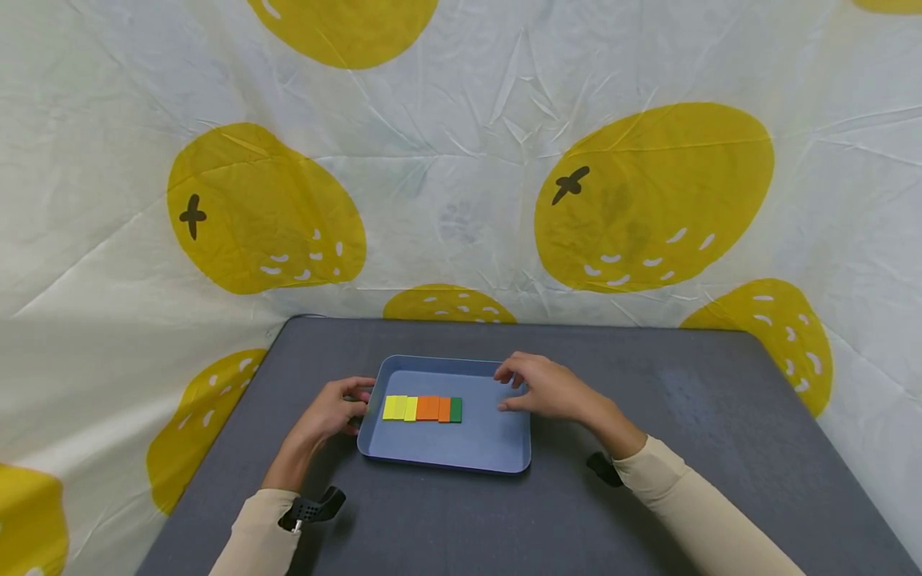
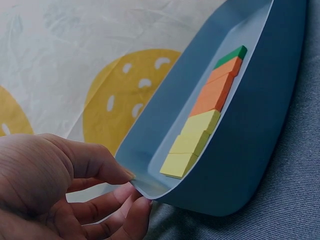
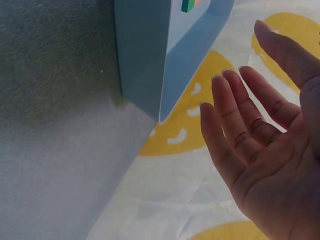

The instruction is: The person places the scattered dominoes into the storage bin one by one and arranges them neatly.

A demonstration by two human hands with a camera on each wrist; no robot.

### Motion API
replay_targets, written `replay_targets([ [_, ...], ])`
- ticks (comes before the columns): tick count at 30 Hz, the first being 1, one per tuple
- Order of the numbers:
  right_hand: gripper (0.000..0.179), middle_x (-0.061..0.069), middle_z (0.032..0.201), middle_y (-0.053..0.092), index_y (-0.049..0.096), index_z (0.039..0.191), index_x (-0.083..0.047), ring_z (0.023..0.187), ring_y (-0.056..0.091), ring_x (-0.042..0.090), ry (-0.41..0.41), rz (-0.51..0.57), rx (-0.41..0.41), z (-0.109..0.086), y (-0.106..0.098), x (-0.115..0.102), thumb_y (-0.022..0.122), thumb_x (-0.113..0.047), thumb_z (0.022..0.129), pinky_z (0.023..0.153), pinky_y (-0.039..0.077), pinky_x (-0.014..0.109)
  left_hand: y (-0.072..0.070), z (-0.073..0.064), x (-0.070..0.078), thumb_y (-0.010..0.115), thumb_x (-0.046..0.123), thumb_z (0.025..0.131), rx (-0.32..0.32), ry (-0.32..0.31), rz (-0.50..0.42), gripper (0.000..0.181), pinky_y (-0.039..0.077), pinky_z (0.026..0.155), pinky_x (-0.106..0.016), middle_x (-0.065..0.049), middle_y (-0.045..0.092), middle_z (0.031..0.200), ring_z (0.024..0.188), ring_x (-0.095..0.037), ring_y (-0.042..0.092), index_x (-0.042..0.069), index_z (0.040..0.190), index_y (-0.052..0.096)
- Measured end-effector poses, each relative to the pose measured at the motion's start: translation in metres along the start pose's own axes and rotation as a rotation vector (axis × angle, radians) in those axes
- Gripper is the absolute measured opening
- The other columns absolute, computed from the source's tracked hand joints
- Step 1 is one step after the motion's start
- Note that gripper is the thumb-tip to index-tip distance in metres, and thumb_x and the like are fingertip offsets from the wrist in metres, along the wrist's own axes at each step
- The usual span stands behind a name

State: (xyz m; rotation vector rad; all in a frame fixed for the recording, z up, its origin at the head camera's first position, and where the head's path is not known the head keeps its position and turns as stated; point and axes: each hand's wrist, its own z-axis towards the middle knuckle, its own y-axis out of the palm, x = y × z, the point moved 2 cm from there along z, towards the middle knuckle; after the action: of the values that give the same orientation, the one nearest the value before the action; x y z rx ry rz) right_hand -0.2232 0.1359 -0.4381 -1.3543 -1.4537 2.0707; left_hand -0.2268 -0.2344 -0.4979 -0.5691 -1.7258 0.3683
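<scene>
A shallow blue-grey tray [image 1: 490, 440] lies on the table. On its floor, small flat rectangular blocks form one touching row: yellow blocks [image 1: 394, 408] at the left, orange blocks [image 1: 428, 408] in the middle, a green block [image 1: 456, 410] at the right end. My left hand [image 1: 333, 412] pinches the tray's left rim; in the left wrist view the thumb [image 2: 102, 165] is on the rim and the other fingers are outside the wall. Over the tray's right end hovers my right hand [image 1: 543, 386], holding nothing, its fingers [image 3: 230, 107] spread apart from the thumb.
The tray stands on a dark grey cloth-covered table [image 1: 684, 416]. Behind and around it hangs a pale sheet [image 1: 461, 216] with yellow fruit prints. Black bands [image 1: 313, 506] are worn on both wrists, over beige sleeves.
</scene>
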Motion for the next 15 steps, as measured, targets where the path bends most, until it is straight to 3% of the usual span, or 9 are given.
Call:
replay_targets([
  [7,0.036,0.005,0.111,0.066,0.068,0.117,-0.007,0.101,0.066,0.031,-0.020,0.194,0.026,-0.018,-0.011,0.015,0.081,-0.023,0.087,0.086,0.057,0.043,0.000,-0.002,0.000,0.058,-0.003,0.094,-0.008,0.010,-0.005,0.049,0.058,0.063,-0.039,-0.021,0.059,0.117,0.090,-0.028,0.060,0.004,0.142,0.056],
  [15,0.033,0.008,0.115,0.068,0.069,0.119,-0.007,0.104,0.065,0.035,-0.023,0.214,0.021,-0.032,-0.016,0.027,0.079,-0.018,0.089,0.088,0.056,0.047,-0.001,-0.003,-0.001,0.057,-0.002,0.096,-0.017,0.016,-0.006,0.048,0.058,0.065,-0.040,-0.021,0.059,0.119,0.091,-0.029,0.060,0.004,0.143,0.056],
])
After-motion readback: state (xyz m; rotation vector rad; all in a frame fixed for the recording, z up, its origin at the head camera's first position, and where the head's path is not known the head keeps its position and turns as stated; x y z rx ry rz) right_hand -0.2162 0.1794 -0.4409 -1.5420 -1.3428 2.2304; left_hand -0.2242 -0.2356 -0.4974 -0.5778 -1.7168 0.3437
